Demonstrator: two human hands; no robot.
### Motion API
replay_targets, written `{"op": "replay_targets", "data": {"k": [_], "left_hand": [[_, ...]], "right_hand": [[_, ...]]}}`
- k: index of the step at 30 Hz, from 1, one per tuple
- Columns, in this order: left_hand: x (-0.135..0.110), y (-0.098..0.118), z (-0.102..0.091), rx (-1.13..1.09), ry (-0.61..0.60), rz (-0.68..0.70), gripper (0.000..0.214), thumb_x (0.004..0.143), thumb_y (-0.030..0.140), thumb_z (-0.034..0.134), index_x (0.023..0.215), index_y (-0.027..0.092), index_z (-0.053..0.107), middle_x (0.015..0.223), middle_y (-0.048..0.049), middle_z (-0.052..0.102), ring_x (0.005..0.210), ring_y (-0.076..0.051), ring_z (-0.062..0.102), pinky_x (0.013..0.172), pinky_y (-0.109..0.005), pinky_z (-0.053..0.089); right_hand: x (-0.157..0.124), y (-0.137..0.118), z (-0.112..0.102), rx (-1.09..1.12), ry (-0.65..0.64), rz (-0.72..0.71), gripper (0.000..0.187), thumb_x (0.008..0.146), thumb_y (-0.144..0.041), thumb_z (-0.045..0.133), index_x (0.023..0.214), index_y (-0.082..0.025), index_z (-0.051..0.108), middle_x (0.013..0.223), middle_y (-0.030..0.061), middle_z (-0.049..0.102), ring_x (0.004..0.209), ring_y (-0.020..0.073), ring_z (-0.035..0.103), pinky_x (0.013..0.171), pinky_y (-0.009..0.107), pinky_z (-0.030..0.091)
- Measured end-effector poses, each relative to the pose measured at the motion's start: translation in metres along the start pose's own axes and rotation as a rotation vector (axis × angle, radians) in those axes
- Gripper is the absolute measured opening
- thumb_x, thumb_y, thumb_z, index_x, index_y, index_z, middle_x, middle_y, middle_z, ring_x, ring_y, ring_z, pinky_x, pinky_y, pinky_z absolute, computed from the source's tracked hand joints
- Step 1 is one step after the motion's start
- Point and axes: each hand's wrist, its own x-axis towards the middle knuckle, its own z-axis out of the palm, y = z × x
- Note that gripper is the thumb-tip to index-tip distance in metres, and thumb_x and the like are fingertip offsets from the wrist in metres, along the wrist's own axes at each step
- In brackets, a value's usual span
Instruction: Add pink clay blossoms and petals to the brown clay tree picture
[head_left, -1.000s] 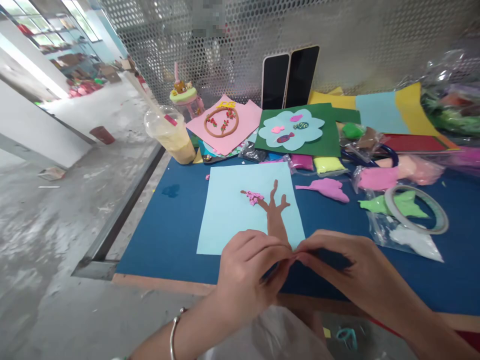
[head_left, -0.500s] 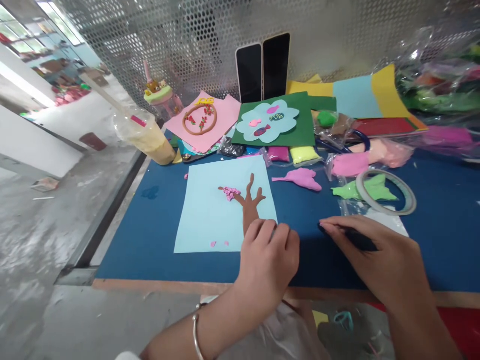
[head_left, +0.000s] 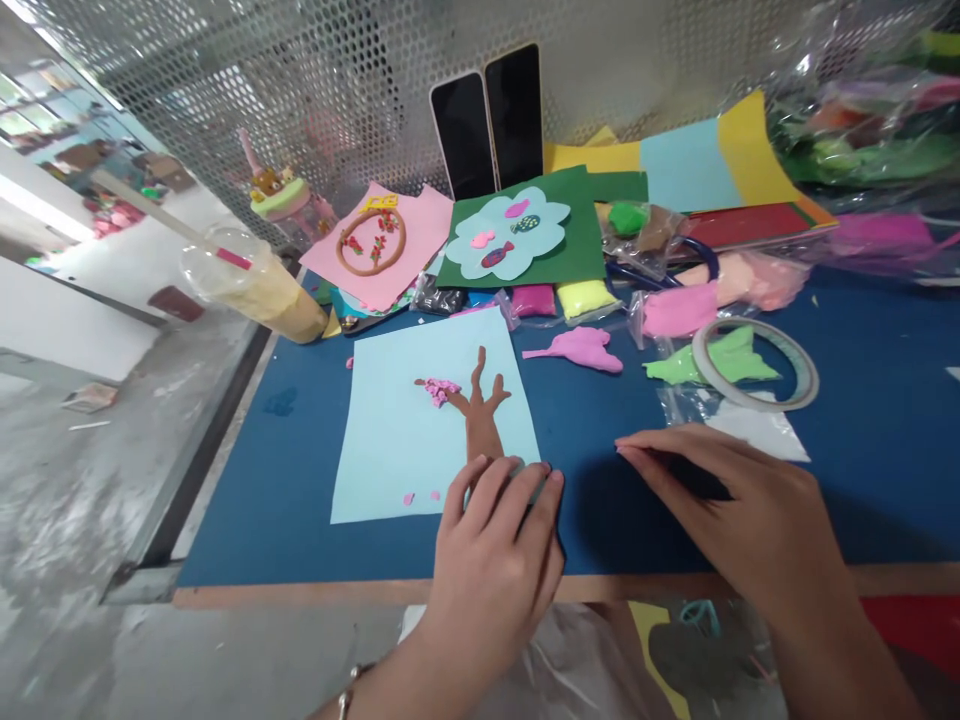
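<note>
A light blue sheet of paper [head_left: 390, 430] lies on the table with a brown clay tree [head_left: 480, 415] on it. One branch carries a cluster of crumbly pink clay [head_left: 440, 391]. Near the sheet's lower edge sit two small pink clay bits [head_left: 409, 498]. My left hand [head_left: 499, 540] rests over the trunk's base and the sheet's lower right corner, palm down, fingers stretched. To the right, my right hand [head_left: 727, 500] is held above the blue table with thumb and forefinger pinched; whatever is between the tips is too small to name. Beyond it lies a pink clay lump [head_left: 581, 350].
A tape roll [head_left: 806, 375] rests over green clay [head_left: 739, 355] at right. Behind are bagged clay [head_left: 589, 298], a green card [head_left: 589, 240] and two upright phones [head_left: 516, 120]. A drink cup [head_left: 281, 300] stands at the table's left edge [head_left: 225, 500].
My left hand has moved slightly left and down, its fingers unfolding from a curl to lie over the paper. My right hand keeps its pinch. The whole view has shifted a little.
</note>
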Motion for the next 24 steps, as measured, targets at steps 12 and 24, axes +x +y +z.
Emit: {"op": "replay_targets", "data": {"k": [12, 24], "left_hand": [[-0.002, 0.004, 0.005, 0.084, 0.094, 0.025, 0.032, 0.097, 0.041, 0.051, 0.115, 0.02, 0.069, 0.126, -0.0016, 0.067, 0.118, -0.023, 0.053, 0.115, -0.039, 0.026], [-0.011, -0.004, 0.007, 0.069, 0.066, 0.085, 0.032, 0.096, 0.041, 0.052, 0.118, 0.024, 0.069, 0.131, -0.0001, 0.064, 0.118, -0.024, 0.051, 0.116, -0.04, 0.023]], "right_hand": [[0.004, 0.003, 0.004, -0.048, 0.097, -0.119, 0.015, 0.094, -0.036, 0.056, 0.089, -0.027, 0.067, 0.082, -0.0009, 0.075, 0.072, 0.0175, 0.072, 0.065, 0.026, 0.055], [0.004, 0.001, 0.003, -0.052, 0.065, -0.093, 0.015, 0.094, -0.036, 0.056, 0.088, -0.028, 0.067, 0.082, -0.0031, 0.075, 0.073, 0.0143, 0.071, 0.068, 0.024, 0.052]]}}
